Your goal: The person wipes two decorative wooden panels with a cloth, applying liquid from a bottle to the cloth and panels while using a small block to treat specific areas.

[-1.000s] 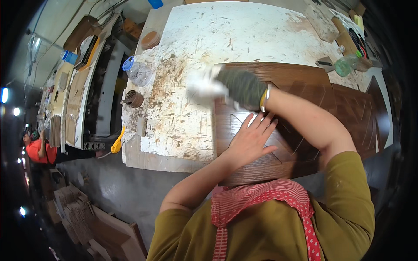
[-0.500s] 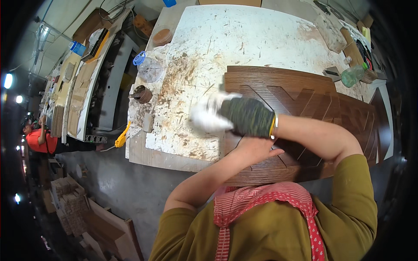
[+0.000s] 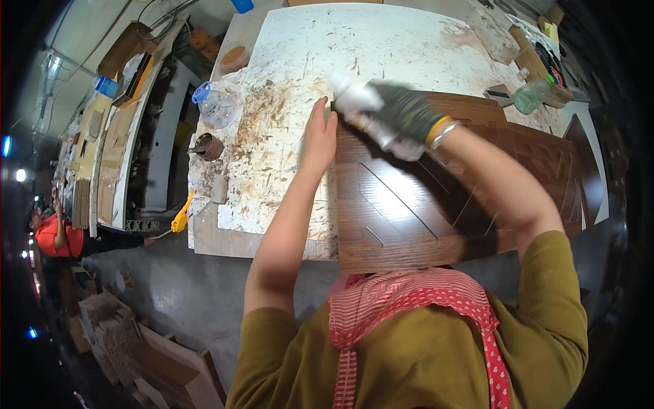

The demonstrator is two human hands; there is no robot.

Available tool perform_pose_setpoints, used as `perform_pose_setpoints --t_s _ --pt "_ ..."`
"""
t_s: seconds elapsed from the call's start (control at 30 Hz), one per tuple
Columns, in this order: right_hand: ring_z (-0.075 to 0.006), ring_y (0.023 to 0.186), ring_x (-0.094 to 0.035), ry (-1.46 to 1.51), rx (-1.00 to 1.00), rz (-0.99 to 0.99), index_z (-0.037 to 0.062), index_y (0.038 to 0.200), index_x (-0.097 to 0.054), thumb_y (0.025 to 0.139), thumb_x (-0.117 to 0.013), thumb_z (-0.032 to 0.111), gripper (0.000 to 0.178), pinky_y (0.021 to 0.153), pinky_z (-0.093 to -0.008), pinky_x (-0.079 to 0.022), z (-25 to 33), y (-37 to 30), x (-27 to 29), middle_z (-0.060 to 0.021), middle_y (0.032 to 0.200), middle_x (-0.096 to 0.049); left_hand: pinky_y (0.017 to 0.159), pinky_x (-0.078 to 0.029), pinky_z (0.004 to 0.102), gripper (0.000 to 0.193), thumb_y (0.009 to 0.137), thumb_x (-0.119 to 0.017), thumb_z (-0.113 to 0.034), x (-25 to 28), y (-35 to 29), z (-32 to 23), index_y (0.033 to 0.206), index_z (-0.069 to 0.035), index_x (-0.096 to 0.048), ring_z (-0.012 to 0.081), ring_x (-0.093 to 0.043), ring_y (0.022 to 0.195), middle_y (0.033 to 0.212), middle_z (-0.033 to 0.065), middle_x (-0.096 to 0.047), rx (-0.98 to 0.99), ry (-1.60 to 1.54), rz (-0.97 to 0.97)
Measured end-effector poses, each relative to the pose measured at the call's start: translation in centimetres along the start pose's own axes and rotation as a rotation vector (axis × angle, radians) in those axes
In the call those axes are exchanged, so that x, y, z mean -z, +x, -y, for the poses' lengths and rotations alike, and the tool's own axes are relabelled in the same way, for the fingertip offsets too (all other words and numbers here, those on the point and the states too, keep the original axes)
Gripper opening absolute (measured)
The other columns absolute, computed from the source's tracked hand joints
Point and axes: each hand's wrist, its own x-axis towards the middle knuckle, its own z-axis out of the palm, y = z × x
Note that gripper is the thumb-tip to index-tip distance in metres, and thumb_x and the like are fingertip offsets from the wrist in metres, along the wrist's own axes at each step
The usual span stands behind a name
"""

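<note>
A dark brown wooden panel (image 3: 388, 235) with grooved lines lies on the worktable, its glossy face up. At its far left corner, my right hand (image 3: 403, 112), in a dark camouflage-patterned glove with a yellow cuff, is closed on a white cloth (image 3: 361, 99). Motion blurs the cloth and the glove; part of the cloth hangs over the panel. My bare left hand (image 3: 319, 140) rests against the panel's left edge near that corner, fingers stretched out. More brown panels (image 3: 545, 146) lie beneath and to the right.
The white, stained board (image 3: 272, 198) covers the worktable. Along its left side stand a clear jug with a blue handle (image 3: 216, 108), a brown-stained cup (image 3: 208, 146) and a tub (image 3: 235, 58). A green bottle (image 3: 533, 99) lies far right. A person in red (image 3: 54, 234) is at far left.
My left hand has come out from under my right forearm and gone forward to the panel's left edge. My right hand has carried the cloth away from me, toward the far corner.
</note>
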Motion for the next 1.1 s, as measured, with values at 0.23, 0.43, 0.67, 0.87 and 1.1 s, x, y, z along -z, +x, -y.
perform_pose_setpoints --t_s 0.23,0.43,0.67,0.87,1.1 --pt "-0.0311 0.083 -0.063 0.111 -0.052 0.516 0.0065 0.092 -0.064 0.083 -0.056 0.031 0.027 0.073 -0.0391 -0.049 -0.4 -6.4 0.7 -0.0179 0.094 -0.063 0.1 -0.037 0.0358 0.041 0.098 -0.033 -0.025 -2.7 1.0 0.7 0.134 -0.004 -0.039 0.0329 -0.048 0.119 0.127 0.0212 -0.051 0.138 -0.087 0.005" --pt "-0.0348 0.077 -0.059 -0.036 0.129 -0.049 0.0076 0.098 -0.059 0.078 -0.061 0.024 0.026 0.067 -0.0416 -0.048 -0.7 -3.7 -3.7 -0.0157 0.088 -0.062 0.097 -0.039 0.034 0.043 0.09 -0.048 -0.018 -3.2 2.8 1.9 0.129 0.0 -0.044 0.0284 -0.051 0.117 0.125 0.0193 -0.053 -0.089 -0.156 0.031" --pt "-0.0305 0.087 -0.063 0.51 -0.149 0.658 0.0075 0.1 -0.065 0.083 -0.058 0.02 0.022 0.074 -0.0373 -0.05 -0.7 -16.8 7.2 -0.0181 0.092 -0.065 0.1 -0.036 0.0359 0.04 0.095 -0.038 -0.02 -1.8 1.6 0.7 0.13 -0.002 -0.044 0.0328 -0.049 0.118 0.127 0.0199 -0.051 0.049 -0.012 -0.091" --pt "-0.0252 0.091 -0.062 0.578 -0.242 0.186 0.0049 0.099 -0.061 0.083 -0.06 0.028 0.028 0.078 -0.0359 -0.048 6.1 -7.5 3.5 -0.0148 0.1 -0.063 0.096 -0.039 0.0342 0.04 0.094 -0.04 -0.022 -2.9 3.3 5.4 0.129 -0.003 -0.045 0.0285 -0.052 0.112 0.125 0.0179 -0.054 -0.09 -0.378 -0.059" --pt "-0.0295 0.086 -0.062 0.285 0.261 0.481 0.0052 0.097 -0.064 0.083 -0.057 0.026 0.026 0.072 -0.036 -0.05 6.0 -12.7 3.1 -0.0162 0.092 -0.064 0.09 -0.042 0.0315 0.038 0.093 -0.042 -0.021 -1.7 1.4 1.2 0.126 -0.003 -0.048 0.0248 -0.055 0.103 0.116 0.0167 -0.057 0.057 -0.097 -0.135"
